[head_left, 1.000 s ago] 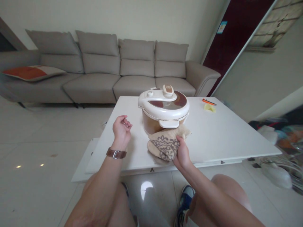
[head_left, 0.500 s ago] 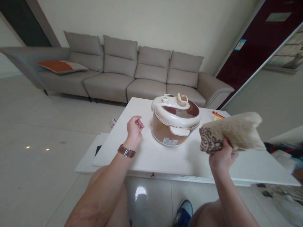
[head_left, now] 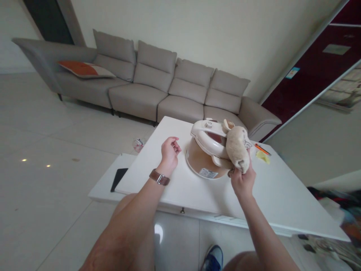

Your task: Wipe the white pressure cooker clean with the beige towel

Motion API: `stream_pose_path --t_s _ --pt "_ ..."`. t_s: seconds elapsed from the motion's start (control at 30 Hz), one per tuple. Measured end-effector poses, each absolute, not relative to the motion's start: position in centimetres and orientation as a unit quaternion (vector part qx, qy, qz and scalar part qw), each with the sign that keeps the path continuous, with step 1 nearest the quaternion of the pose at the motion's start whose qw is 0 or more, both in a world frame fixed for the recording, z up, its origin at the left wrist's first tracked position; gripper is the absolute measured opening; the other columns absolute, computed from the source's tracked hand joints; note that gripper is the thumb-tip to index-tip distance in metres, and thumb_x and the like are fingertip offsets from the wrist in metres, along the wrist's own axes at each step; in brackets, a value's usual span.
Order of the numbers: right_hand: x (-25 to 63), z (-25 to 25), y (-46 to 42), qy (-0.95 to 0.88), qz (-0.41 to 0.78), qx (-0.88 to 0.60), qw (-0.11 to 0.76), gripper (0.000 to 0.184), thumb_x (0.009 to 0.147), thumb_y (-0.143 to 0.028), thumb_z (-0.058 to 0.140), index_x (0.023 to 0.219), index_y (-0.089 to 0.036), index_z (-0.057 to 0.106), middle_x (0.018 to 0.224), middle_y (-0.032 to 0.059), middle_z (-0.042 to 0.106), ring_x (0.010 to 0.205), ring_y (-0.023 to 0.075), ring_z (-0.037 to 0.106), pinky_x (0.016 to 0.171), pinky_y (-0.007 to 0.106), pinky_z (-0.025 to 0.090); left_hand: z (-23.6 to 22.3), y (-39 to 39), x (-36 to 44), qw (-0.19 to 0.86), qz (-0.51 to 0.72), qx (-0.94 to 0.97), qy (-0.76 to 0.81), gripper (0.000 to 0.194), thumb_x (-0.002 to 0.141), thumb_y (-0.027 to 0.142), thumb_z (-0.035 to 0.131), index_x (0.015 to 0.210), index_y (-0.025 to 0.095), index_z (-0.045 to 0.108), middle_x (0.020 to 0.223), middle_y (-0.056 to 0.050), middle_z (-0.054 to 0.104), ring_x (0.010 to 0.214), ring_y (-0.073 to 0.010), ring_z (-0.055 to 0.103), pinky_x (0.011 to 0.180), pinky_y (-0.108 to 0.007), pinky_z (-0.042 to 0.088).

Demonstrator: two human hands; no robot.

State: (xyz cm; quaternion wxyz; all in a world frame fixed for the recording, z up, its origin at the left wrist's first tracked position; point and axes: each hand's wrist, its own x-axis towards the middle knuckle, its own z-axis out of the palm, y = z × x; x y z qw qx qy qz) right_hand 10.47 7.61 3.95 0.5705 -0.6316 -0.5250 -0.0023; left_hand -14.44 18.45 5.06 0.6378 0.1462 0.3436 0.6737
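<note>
A cream and brown pressure cooker (head_left: 204,158) with a cream lid stands on the white table (head_left: 270,195). My right hand (head_left: 242,180) grips a beige patterned towel (head_left: 237,147) and holds it against the right side of the cooker's lid. My left hand (head_left: 170,150), with a brown watch at the wrist, hovers just left of the cooker, fingers loosely curled and holding nothing.
A grey sectional sofa (head_left: 169,90) with an orange cushion (head_left: 81,69) stands behind the table. An orange tool (head_left: 262,149) and a yellow scrap (head_left: 262,156) lie right of the cooker. A dark phone (head_left: 118,179) rests on the lower shelf at left. My knees are below.
My right hand lifted the towel off the table in front of the cooker, swung it up to the right, then brought it onto the lid. The view tilted left.
</note>
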Motion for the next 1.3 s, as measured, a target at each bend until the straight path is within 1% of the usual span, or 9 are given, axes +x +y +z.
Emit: stream_pose_path --t_s 0.2,0.33,0.47,0.57,0.7,0.9,1.03,1.17,1.3 --pt "5.9 7.4 8.8 -0.751 -0.228 -0.588 0.196 0.062 0.083 -0.011 0.056 0.145 -0.021 0.057 0.156 0.0114 0.055 0.156 0.0411 0.032 0.111 0.062 0.044 5.2 18.6 -15.4 0.620 0.698 0.121 0.336 0.004 0.069 0.020 0.060 0.068 0.016 0.060 0.053 0.007 0.042 0.044 -0.0067 0.041 0.048 -0.020 0.034" --pt "2.4 7.2 9.8 -0.799 -0.262 -0.530 0.112 0.049 0.089 -0.016 0.062 0.138 -0.021 0.061 0.153 0.0140 0.058 0.154 0.0431 0.032 0.117 0.076 0.024 4.7 18.8 -15.5 0.608 0.716 0.113 0.325 0.002 0.069 0.018 0.058 0.068 0.017 0.059 0.050 0.008 0.040 0.043 -0.0070 0.039 0.046 -0.020 0.031" --pt "1.1 3.8 10.1 -0.834 -0.267 -0.478 0.075 0.029 0.093 -0.016 0.061 0.120 -0.020 0.068 0.142 0.0135 0.067 0.151 0.0381 0.039 0.123 0.074 0.009 4.4 19.0 -15.5 0.598 0.721 0.107 0.334 0.002 0.069 0.018 0.057 0.067 0.017 0.058 0.049 0.008 0.038 0.042 -0.0068 0.038 0.046 -0.020 0.031" --pt "1.3 -0.1 9.8 -0.841 -0.250 -0.478 0.052 0.021 0.095 -0.015 0.061 0.114 -0.020 0.069 0.140 0.0140 0.068 0.149 0.0331 0.043 0.125 0.060 0.024 4.3 19.1 -15.6 0.598 0.713 0.110 0.349 0.003 0.070 0.019 0.057 0.067 0.017 0.058 0.049 0.008 0.040 0.042 -0.0066 0.038 0.046 -0.020 0.031" --pt "3.3 -5.1 8.6 -0.852 -0.212 -0.478 0.024 0.027 0.095 -0.012 0.059 0.117 -0.022 0.070 0.140 0.0101 0.068 0.135 0.0277 0.057 0.108 0.041 0.047 4.2 19.0 -15.5 0.611 0.699 0.104 0.356 0.004 0.070 0.018 0.058 0.067 0.017 0.059 0.050 0.008 0.041 0.043 -0.0066 0.039 0.046 -0.020 0.031" --pt "12.4 -8.0 5.1 -0.866 -0.165 -0.470 -0.046 0.057 0.089 -0.005 0.056 0.140 -0.030 0.065 0.128 0.0093 0.074 0.112 0.0264 0.068 0.095 0.038 0.050 4.3 18.7 -15.1 0.636 0.679 0.104 0.352 0.005 0.071 0.017 0.058 0.066 0.016 0.060 0.050 0.007 0.043 0.043 -0.0066 0.040 0.046 -0.020 0.032" --pt "20.5 -7.4 3.3 -0.827 -0.127 -0.533 -0.124 0.042 0.084 -0.009 0.061 0.114 -0.031 0.080 0.084 0.0084 0.079 0.081 0.0256 0.072 0.084 0.039 0.049 4.3 18.5 -14.6 0.648 0.669 0.110 0.347 0.005 0.071 0.017 0.058 0.067 0.015 0.061 0.051 0.007 0.043 0.043 -0.0065 0.039 0.046 -0.020 0.032" --pt "26.4 -6.2 2.9 -0.742 -0.143 -0.650 -0.079 0.054 0.082 -0.011 0.059 0.132 -0.028 0.073 0.086 0.0102 0.079 0.089 0.0290 0.072 0.096 0.047 0.046 4.3 18.1 -14.0 0.666 0.649 0.119 0.348 0.004 0.069 0.016 0.059 0.067 0.015 0.062 0.051 0.007 0.044 0.044 -0.0065 0.039 0.046 -0.020 0.031" --pt "30.0 -4.5 3.3 -0.540 -0.086 -0.829 0.112 0.049 0.092 -0.025 0.052 0.139 -0.021 0.066 0.103 0.0141 0.077 0.094 0.0306 0.070 0.095 0.048 0.050 4.2 17.8 -13.5 0.679 0.630 0.135 0.351 0.005 0.069 0.016 0.059 0.066 0.015 0.062 0.051 0.006 0.044 0.044 -0.0069 0.039 0.046 -0.020 0.032"
